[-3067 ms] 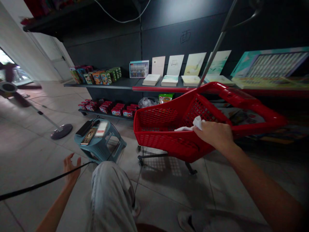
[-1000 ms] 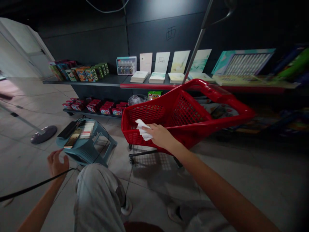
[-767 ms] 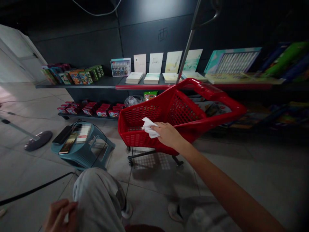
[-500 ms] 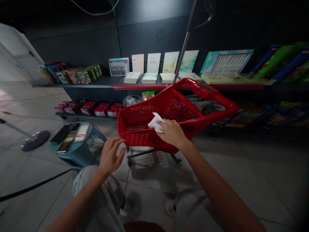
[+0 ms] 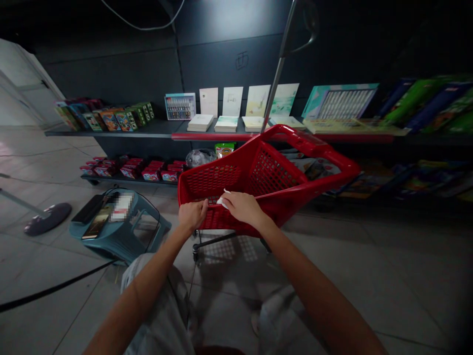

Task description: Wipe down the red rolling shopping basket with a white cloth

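Note:
A red plastic shopping cart [image 5: 279, 173] stands in front of me, its handle toward the right. My left hand [image 5: 192, 215] is closed over the near rim of the basket, close to its left corner. Just to the right, my right hand [image 5: 242, 209] grips a white tissue [image 5: 222, 201] against the same rim. Most of the tissue is hidden under the fingers; only small bits stick out on the left.
Behind the cart, a dark shelf [image 5: 148, 129] carries books, marker sets and boxes, with red packs [image 5: 153, 170] lower down. At left are a blue-grey stool [image 5: 127, 236] holding a phone and other items, and a round stand base [image 5: 48, 218]. A metal pole [image 5: 275, 81] rises behind the cart.
My left hand has moved up and right and closed on the cart's rim. My right hand has shifted left with the tissue, which now shows less. The view has tilted slightly.

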The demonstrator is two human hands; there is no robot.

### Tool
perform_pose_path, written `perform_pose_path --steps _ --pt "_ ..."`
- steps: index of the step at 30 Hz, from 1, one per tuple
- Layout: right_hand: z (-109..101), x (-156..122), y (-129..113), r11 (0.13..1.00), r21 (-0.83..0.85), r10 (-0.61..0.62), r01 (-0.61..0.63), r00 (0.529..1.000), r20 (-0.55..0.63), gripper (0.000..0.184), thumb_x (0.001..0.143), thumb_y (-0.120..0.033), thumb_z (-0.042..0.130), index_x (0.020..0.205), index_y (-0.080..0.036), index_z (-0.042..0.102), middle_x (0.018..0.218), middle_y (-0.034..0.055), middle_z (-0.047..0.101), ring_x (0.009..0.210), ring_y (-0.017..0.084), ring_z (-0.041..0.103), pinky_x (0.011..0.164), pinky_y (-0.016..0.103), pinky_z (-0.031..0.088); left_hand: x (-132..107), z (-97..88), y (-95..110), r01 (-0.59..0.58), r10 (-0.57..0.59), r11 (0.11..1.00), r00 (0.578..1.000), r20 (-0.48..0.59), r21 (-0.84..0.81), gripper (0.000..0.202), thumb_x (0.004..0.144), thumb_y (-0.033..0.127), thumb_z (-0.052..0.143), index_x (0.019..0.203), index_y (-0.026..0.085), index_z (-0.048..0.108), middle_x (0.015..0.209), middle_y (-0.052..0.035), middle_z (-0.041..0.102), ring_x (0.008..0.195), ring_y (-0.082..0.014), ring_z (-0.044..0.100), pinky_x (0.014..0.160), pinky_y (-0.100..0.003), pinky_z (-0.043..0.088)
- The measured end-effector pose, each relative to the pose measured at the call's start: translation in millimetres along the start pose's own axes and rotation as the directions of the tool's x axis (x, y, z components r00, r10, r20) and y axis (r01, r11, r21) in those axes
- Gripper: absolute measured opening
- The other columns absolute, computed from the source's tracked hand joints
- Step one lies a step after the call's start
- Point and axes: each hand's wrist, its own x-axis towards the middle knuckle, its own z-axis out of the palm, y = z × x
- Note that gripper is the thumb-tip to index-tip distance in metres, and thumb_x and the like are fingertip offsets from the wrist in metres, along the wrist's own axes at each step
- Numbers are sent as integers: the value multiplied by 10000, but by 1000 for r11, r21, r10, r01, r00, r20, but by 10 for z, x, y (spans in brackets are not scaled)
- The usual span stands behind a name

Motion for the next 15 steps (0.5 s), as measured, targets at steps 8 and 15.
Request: perform_pose_path --steps 8,15 --pt "-23 902 -92 920 314 -361 236 823 439 228 952 -140 568 1065 -140 766 1084 71 781 932 169 695 778 199 466 -46 82 -2 -52 47 996 997 -60 -68 679 1098 511 205 858 228 774 908 -76 803 813 -198 721 673 -298 355" --pt "226 1280 -53 833 550 -263 52 913 312 208 911 -186 680 1098 -115 740 1004 56 773 883 157 680 774 206 512 -159 189 30 -173 138 971 968 -209 -164 483 1095 422 304 911 210 697 912 -62 744 835 -175 665 729 -285 414"
